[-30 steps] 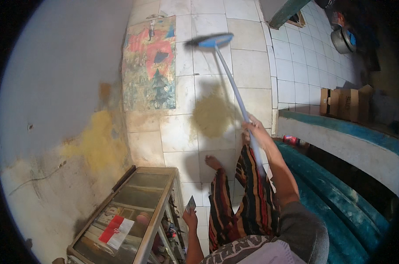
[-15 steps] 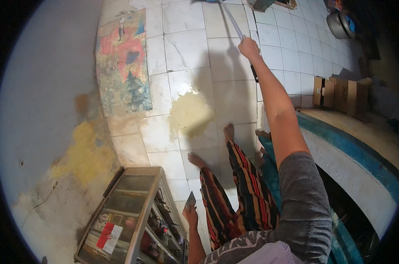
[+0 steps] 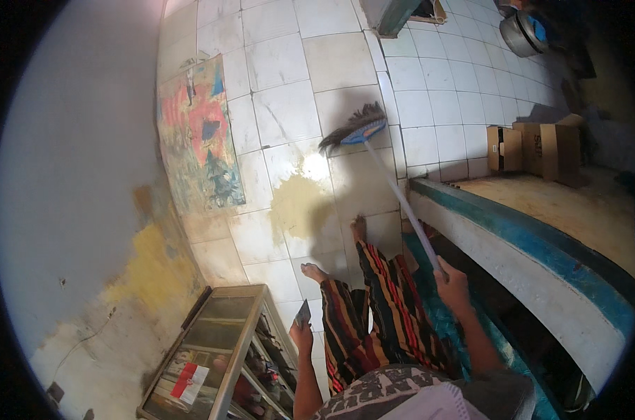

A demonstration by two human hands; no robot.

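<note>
**Broom pulled back toward the feet**

The right hand [image 3: 449, 280] now sits low and close to the body, where half a second ago the arm stretched far forward. The broom [image 3: 359, 128] head, earlier out at the top edge, now rests on the tiles just beyond the yellowish wet patch [image 3: 300, 206]. The view has tilted too.

Single head-worn fisheye view, steeply downward over tiled floor [image 3: 282, 56], from standing height.

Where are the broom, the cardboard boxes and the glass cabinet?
broom [image 3: 356, 131]: head view, on its blue head.
cardboard boxes [image 3: 541, 147]: head view, on the front of the larger box.
glass cabinet [image 3: 216, 334]: head view, on its glass top.
</note>
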